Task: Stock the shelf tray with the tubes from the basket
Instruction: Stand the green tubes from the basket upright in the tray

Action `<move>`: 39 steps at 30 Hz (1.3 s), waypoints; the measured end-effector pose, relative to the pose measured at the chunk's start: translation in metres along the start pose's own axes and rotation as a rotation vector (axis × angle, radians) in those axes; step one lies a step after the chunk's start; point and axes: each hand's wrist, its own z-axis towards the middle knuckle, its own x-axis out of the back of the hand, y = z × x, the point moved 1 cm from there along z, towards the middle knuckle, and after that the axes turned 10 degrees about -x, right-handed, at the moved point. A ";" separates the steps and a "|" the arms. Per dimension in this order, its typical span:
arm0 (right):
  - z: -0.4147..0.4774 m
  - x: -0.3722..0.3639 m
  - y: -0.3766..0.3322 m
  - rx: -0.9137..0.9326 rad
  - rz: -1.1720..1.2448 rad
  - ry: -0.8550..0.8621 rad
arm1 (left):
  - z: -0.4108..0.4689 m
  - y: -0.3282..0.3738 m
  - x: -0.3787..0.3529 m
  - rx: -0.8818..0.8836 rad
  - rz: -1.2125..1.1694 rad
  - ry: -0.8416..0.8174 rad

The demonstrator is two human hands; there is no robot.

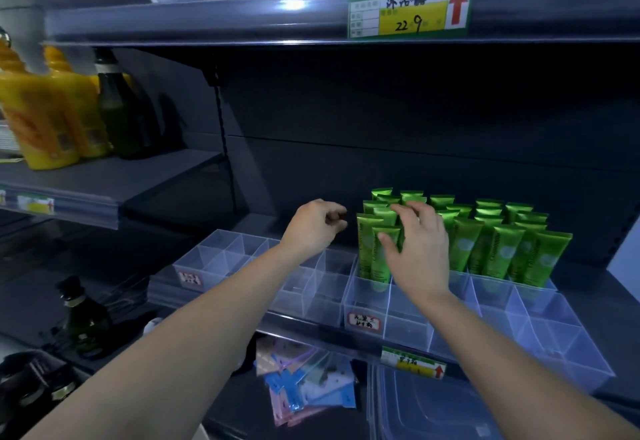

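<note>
A dim shop aisle is shown, lined with grey metal shelving point(207, 20). The green tubes point(498, 249) are stood upright, crimped ends up, in the rear cells of the clear shelf tray point(554, 346), packed in several rows from its back wall forward. The front rows of cells in that tray are seen bare. The stocking is therefore judged well begun but not finished: about the back half is filled and the front half is left. The basket named in the task is not in view (how many tubes are left in it cannot be told).

The right hand point(419, 252) is held against the left end of the tubes in the tray, with its fingers spread apart. The thumb touches the foremost tube there, and no tube is seen clasped. The left hand point(317, 228) is raised just left of the tray's rear corner, its fingers loosely curled, and nothing is seen in it.

A second clear tray point(221, 256), its cells unfilled, is set just beside the shelf tray's left wall. Below the tray, blue and pink packets point(304, 384) and a clear lidded box point(433, 408) are laid. Well to the tray's upper left, yellow bottles point(45, 117) and a dark bottle point(119, 107) are stood.
</note>
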 end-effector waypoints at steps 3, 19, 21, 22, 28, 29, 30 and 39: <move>-0.019 -0.004 -0.024 0.080 -0.019 -0.005 | -0.024 -0.009 0.019 0.015 0.144 -0.014; -0.185 -0.098 -0.130 0.322 -0.057 -0.770 | -0.242 -0.113 0.097 0.123 0.681 -0.142; -0.205 -0.112 -0.133 0.325 -0.106 -0.845 | -0.271 -0.128 0.095 0.210 0.709 -0.188; -0.214 -0.119 -0.134 0.327 -0.136 -0.886 | -0.285 -0.136 0.092 0.245 0.715 -0.209; -0.260 -0.162 -0.128 0.347 -0.237 -1.103 | -0.352 -0.179 0.074 0.449 0.728 -0.355; -0.266 -0.169 -0.127 0.345 -0.245 -1.131 | -0.361 -0.186 0.070 0.480 0.712 -0.375; -0.272 -0.176 -0.126 0.342 -0.252 -1.157 | -0.371 -0.194 0.066 0.511 0.698 -0.396; -0.309 -0.234 -0.119 0.310 -0.299 -1.359 | -0.428 -0.252 0.016 0.683 0.580 -0.621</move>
